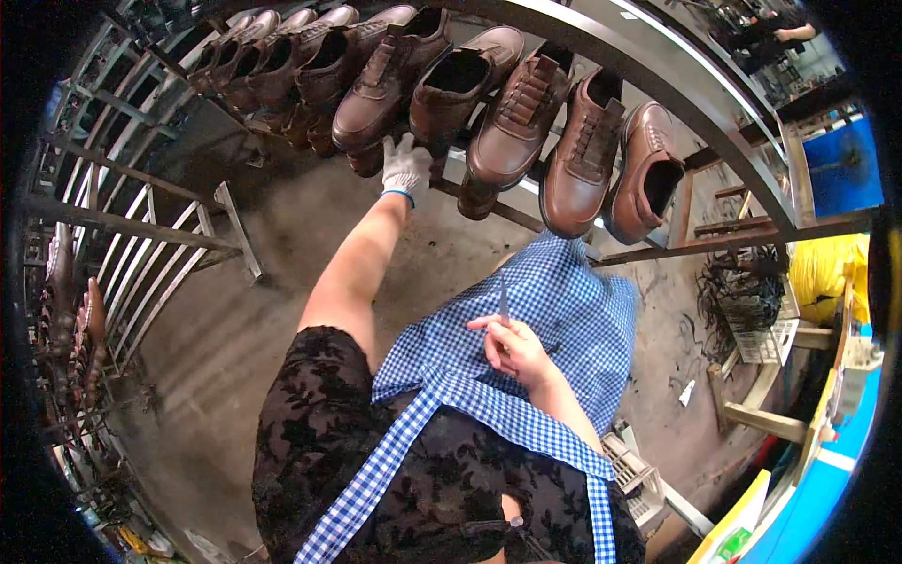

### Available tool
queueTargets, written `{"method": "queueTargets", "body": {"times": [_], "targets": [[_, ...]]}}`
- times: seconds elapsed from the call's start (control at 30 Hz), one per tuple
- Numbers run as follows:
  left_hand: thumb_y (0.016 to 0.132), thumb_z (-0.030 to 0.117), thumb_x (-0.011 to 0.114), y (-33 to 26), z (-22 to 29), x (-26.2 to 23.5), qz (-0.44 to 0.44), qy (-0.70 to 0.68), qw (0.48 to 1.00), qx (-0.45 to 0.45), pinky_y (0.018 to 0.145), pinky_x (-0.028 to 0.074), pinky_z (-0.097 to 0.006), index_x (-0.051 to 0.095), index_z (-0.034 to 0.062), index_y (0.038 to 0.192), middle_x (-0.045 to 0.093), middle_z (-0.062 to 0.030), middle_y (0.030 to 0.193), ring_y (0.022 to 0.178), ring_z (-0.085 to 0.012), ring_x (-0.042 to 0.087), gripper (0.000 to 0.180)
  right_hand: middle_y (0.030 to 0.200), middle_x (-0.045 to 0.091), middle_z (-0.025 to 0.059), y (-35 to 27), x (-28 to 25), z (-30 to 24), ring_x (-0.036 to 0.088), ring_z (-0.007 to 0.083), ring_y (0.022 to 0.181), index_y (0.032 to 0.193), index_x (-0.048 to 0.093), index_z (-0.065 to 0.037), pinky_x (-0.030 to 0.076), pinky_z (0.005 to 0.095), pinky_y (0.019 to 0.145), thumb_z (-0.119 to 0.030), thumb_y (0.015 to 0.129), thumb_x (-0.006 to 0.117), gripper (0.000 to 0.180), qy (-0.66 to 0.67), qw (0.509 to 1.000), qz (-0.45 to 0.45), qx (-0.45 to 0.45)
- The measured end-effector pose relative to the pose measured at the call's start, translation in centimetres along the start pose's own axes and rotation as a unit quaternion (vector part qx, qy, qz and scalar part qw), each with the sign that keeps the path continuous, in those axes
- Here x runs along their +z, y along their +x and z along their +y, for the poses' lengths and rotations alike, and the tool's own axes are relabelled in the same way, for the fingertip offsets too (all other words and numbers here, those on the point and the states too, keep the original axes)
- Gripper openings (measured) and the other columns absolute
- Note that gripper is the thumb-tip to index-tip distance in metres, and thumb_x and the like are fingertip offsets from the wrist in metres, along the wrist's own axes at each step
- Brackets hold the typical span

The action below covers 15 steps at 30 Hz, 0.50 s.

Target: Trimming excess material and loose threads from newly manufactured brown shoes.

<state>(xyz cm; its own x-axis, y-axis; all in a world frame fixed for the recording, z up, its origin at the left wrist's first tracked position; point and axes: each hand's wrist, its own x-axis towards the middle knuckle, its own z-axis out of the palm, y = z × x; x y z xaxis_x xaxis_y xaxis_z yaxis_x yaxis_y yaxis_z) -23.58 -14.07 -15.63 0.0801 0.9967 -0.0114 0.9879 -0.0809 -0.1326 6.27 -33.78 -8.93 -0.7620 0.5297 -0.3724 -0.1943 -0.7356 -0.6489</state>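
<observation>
My left hand (407,167), in a pale knit glove with a blue cuff edge, reaches up to the shoe rack. Its visible fingers are apart beneath a brown lace-up shoe (371,111) and next to a brown shoe seen heel-on (451,86); whether they touch either one is unclear. In front of my apron, my bare right hand (512,350) is closed around a thin, pointed metal tool (504,299) that points upward. Its index finger sticks out to the left. More brown shoes stand to the right, including a laced one (519,127).
The curved metal rack (658,47) carries several brown shoes. Another metal frame (141,226) stands at left, with dark shoes (80,329) beyond it. At right are a crate with black strips (752,301), a yellow bundle (832,273) and wooden bars. A pale crate (639,475) sits by my right side.
</observation>
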Motion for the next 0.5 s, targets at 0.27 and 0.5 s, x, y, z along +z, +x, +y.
{"method": "queueTargets", "body": {"times": [0.27, 0.5], "targets": [[0.089, 0.025, 0.06, -12.0, 1.0, -9.2, 0.007, -0.697, 0.695, -0.175, 0.084, 0.042, -0.025, 0.059, 0.0023, 0.104, 0.062, -0.0014, 0.098, 0.092, -0.011, 0.055, 0.028, 0.074, 0.06, 0.0026, 1.2, 0.7, -2.2, 0.034, 0.0023, 0.043, 0.118, 0.055, 0.0, 0.026, 0.0155, 0.039, -0.017, 0.096, 0.043, 0.03, 0.008, 0.997, 0.068, -0.034], [0.088, 0.023, 0.063, -19.2, 4.4, -16.4, 0.058, -0.811, 0.545, -0.205, 0.076, 0.041, -0.021, 0.058, 0.0049, 0.103, 0.058, 0.0022, 0.092, 0.083, -0.006, 0.052, 0.024, 0.089, 0.065, 0.0153, 1.9, 4.0, -4.1, 0.04, 0.0033, 0.042, 0.137, 0.035, -0.004, 0.027, 0.015, 0.036, -0.027, 0.097, 0.045, 0.047, -0.042, 0.996, 0.052, -0.052]]}}
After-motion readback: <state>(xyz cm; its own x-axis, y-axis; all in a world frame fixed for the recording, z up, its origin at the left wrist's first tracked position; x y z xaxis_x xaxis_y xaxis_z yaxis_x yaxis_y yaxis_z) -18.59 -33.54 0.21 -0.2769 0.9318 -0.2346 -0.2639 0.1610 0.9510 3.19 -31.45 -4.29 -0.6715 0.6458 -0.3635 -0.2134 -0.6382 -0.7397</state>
